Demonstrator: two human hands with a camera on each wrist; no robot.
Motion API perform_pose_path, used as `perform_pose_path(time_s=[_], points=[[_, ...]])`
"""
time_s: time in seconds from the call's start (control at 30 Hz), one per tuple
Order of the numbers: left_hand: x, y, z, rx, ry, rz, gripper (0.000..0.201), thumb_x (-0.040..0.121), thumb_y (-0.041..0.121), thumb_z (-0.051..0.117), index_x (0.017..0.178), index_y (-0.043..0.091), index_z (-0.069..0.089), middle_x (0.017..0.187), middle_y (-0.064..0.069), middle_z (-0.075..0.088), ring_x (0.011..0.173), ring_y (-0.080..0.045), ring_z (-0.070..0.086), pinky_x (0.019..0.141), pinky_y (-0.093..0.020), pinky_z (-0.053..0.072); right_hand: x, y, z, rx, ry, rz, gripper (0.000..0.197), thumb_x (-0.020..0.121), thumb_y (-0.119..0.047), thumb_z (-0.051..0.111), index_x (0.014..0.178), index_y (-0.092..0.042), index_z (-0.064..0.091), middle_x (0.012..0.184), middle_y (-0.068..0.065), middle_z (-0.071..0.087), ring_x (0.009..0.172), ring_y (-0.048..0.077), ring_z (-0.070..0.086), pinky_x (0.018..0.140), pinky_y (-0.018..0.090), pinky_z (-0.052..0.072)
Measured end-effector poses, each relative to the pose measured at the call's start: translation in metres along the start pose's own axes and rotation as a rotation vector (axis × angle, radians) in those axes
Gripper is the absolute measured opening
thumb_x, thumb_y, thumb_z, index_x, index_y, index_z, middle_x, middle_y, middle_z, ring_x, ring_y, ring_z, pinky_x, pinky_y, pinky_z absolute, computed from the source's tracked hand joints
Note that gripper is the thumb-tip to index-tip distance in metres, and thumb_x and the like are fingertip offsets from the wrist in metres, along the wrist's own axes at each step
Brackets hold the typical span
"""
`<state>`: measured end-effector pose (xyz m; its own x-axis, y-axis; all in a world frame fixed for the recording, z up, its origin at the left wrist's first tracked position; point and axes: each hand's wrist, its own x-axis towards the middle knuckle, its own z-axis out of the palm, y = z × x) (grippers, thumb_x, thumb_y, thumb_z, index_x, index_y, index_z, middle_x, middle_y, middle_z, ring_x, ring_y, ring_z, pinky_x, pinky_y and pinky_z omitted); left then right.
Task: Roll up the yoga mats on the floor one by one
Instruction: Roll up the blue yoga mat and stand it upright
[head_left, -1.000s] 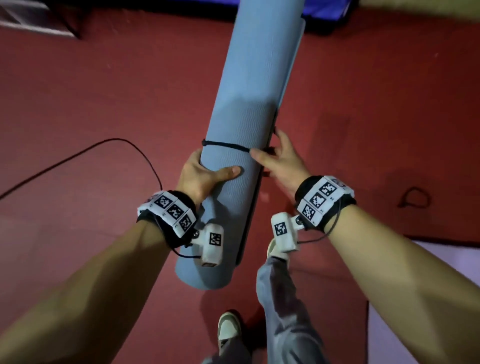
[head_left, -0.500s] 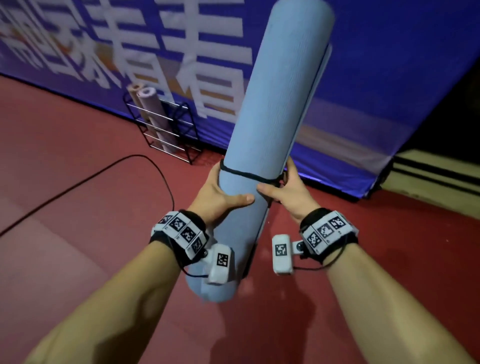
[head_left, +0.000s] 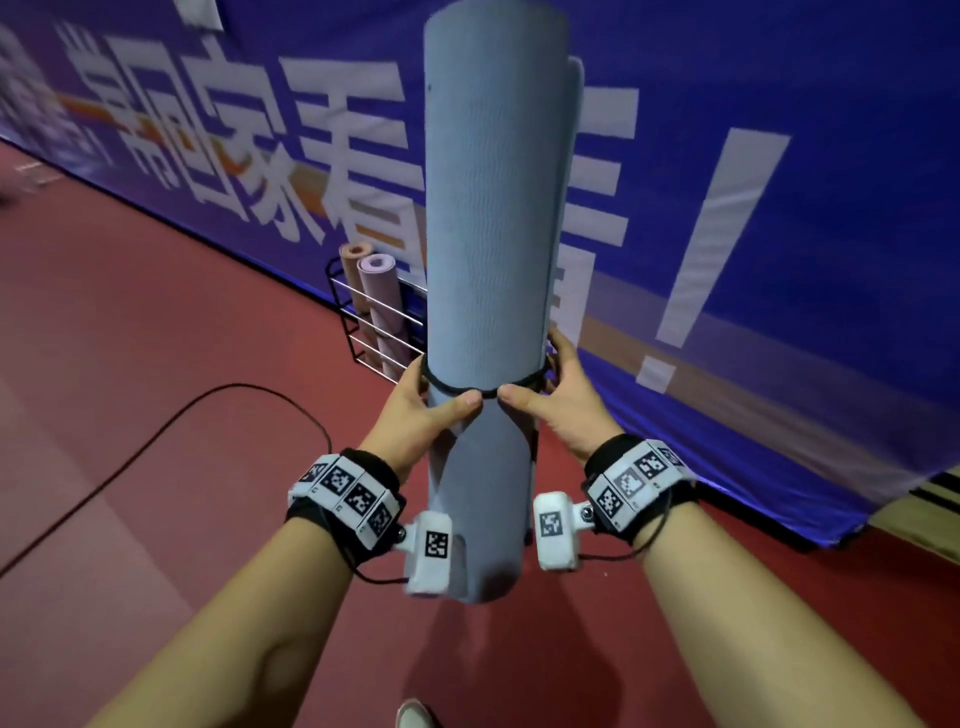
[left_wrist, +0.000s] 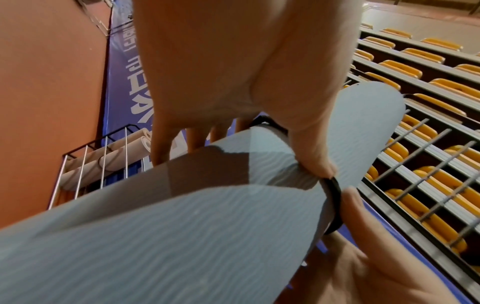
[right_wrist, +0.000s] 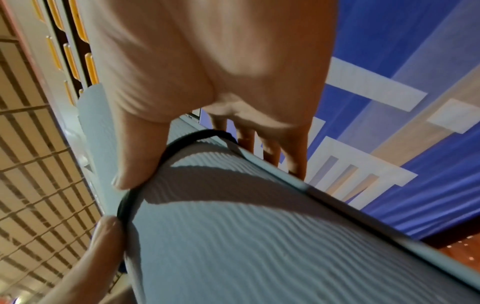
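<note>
The rolled blue yoga mat (head_left: 493, 218) now stands more upright, raised off the red floor (head_left: 156, 364). Left hand (head_left: 421, 415) and right hand (head_left: 566, 405) stay in a holding grip around it, thumbs now meeting at the black band (head_left: 485, 392).

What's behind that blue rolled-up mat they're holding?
Behind the blue rolled mat stand a wire rack with two rolled mats and a blue banner. The mat covers the rack's right part, so more mats there cannot be seen.
</note>
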<state>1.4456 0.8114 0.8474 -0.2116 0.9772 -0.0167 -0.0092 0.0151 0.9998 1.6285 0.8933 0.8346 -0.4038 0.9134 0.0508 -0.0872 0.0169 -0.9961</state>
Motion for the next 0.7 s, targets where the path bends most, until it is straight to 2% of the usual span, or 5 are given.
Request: perform_pose_path(time_s=[0.13,0.23,0.4,0.5,0.7], points=[[0.075,0.025,-0.066,-0.002,-0.059,-0.035,0.074,0.077,0.01,0.084,0.142,0.015,0.048,0.131,-0.004,0.066,0.117,-0.018,0.066,0.091,-0.031,0.057,0.084,-0.029,0.037,-0.046,-0.042,-0.015,0.091,0.075,-0.01,0.084,0.15,-0.028,0.035,0.139,-0.006,0.052,0.121,0.003,0.055,0.082,0.011,0.05],[0.128,0.044,-0.102,0.032,-0.119,-0.047,0.067,0.081,-0.001,0.078,0.139,0.021,0.053,0.126,0.0,0.069,0.113,-0.018,0.068,0.08,-0.024,0.057,0.14,-0.046,0.054,-0.12,-0.067,-0.02,0.092,0.064,-0.022,0.091,0.139,-0.044,0.041,0.141,-0.004,0.053,0.123,0.009,0.057,0.093,0.025,0.054],[0.221,0.059,-0.145,0.081,-0.134,0.005,0.084,0.065,-0.006,0.076,0.138,0.026,0.049,0.116,-0.011,0.068,0.085,-0.019,0.063,0.056,-0.021,0.048,0.234,-0.039,0.086,-0.147,-0.04,-0.04,0.09,0.067,0.008,0.084,0.145,-0.011,0.041,0.134,0.003,0.057,0.099,-0.014,0.06,0.077,0.01,0.05],[0.282,0.061,-0.17,0.128,-0.112,0.05,0.09,0.057,-0.001,0.076,0.138,0.026,0.046,0.118,-0.016,0.065,0.085,-0.026,0.064,0.055,-0.03,0.049,0.301,-0.027,0.101,-0.137,-0.049,-0.034,0.091,0.064,0.012,0.084,0.142,-0.009,0.043,0.129,0.004,0.06,0.102,-0.007,0.062,0.078,0.009,0.049],[0.41,0.089,-0.225,0.147,-0.008,0.016,0.078,0.069,-0.002,0.087,0.131,0.028,0.051,0.11,0.004,0.07,0.1,-0.009,0.069,0.071,-0.021,0.056,0.462,-0.028,0.12,-0.198,-0.171,-0.052,0.1,0.057,-0.003,0.09,0.143,-0.02,0.044,0.129,-0.004,0.063,0.119,0.016,0.061,0.096,0.033,0.054]])
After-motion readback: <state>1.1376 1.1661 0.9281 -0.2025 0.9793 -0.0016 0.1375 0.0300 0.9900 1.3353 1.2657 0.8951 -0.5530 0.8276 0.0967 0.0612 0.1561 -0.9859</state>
